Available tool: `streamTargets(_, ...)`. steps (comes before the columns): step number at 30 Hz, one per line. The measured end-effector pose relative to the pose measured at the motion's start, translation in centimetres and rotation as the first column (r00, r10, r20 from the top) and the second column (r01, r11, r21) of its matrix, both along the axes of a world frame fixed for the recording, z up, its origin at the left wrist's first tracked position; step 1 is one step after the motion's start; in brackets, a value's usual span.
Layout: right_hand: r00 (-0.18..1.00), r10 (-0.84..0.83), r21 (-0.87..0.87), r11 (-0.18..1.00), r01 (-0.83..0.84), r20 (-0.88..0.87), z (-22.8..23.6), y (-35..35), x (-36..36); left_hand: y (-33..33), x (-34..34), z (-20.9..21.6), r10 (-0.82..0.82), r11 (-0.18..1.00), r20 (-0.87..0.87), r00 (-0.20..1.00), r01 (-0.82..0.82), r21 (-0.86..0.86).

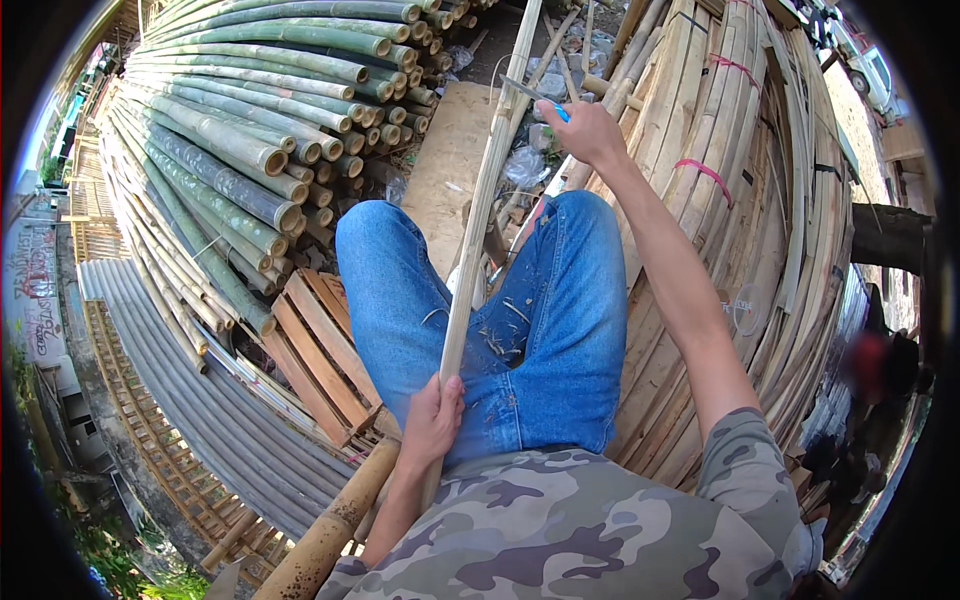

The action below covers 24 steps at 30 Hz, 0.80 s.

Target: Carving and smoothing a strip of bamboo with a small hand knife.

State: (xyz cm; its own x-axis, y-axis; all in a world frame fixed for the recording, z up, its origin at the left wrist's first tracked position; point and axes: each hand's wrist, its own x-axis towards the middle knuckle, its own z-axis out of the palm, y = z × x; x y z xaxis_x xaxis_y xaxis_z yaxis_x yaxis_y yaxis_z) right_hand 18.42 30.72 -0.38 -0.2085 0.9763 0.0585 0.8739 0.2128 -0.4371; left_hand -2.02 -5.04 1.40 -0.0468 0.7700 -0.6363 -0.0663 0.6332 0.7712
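Note:
A long, pale bamboo strip (pixel 478 235) runs from beside my torso, up between my jeans-clad knees, to the top edge of the view. Near its lower end my left hand (pixel 432 418) is closed around it, close to my left thigh. With the arm stretched far forward, my right hand (pixel 590 132) grips a knife (pixel 557 111) by its blue handle. The knife's blade lies across the strip's far part, and seems to touch it. A thin curl of fibre shows beside the blade. Thin shavings lie on my lap.
Green bamboo poles (pixel 270 155) are stacked at the far left, beside a slatted wooden crate (pixel 320 345) and corrugated sheets (pixel 210 400). Bundled bamboo slats (pixel 690 250) with pink ties fill the right. A thick bamboo pole (pixel 345 505) slants by my left forearm.

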Motion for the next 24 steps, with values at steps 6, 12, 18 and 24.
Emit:
streamTargets(6, 0.902, 0.427, -0.03, 0.904, -0.426, 0.059, -0.4, -4.9, -1.9, -1.0, 0.0, -0.3, 0.027, 0.999, -0.005, 1.0, -0.028, -0.043)
streamTargets(12, 0.964, 0.266, -0.032, 0.963, -0.266, -0.002, 2.1, 1.1, -1.5, -0.9, 0.2, -0.4, 0.01, 1.0, -0.051, 0.999, -0.009, 0.008)
streamTargets(18, 0.688, 0.717, -0.151, 0.671, -0.725, -0.116, 3.0, -6.6, -2.5, -0.9, 0.1, -0.3, 0.036, 0.999, 0.015, 0.999, -0.035, -0.038)
streamTargets(24, 0.999, 0.053, 0.026, 0.998, -0.053, 0.007, 1.2, 4.1, 2.5, -0.5, 0.2, -0.3, 0.019, 1.0, 0.022, 1.0, -0.019, -0.008)
